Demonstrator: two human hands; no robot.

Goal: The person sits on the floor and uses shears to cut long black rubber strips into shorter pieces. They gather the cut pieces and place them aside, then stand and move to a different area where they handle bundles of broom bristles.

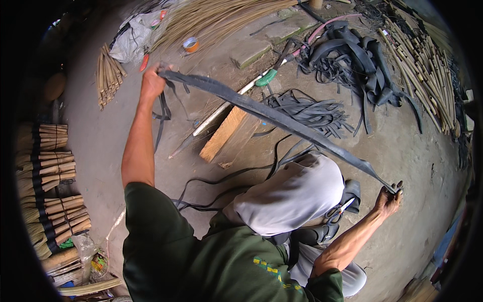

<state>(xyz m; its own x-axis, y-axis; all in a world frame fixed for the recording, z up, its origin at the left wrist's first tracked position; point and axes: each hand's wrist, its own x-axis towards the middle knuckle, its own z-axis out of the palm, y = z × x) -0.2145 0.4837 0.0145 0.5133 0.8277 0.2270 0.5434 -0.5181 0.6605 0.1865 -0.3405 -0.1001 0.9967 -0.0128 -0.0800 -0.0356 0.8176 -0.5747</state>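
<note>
On the floor (417, 176): orange tin (191, 48), contents unclear; left hand (152, 82) and right hand (387, 201) clamp black strip (271, 116).

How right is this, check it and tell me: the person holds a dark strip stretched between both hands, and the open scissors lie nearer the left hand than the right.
Not quite: the head view shows the scissors nearer the right hand, not the left hand. The dark strip is indeed stretched between both.
</note>
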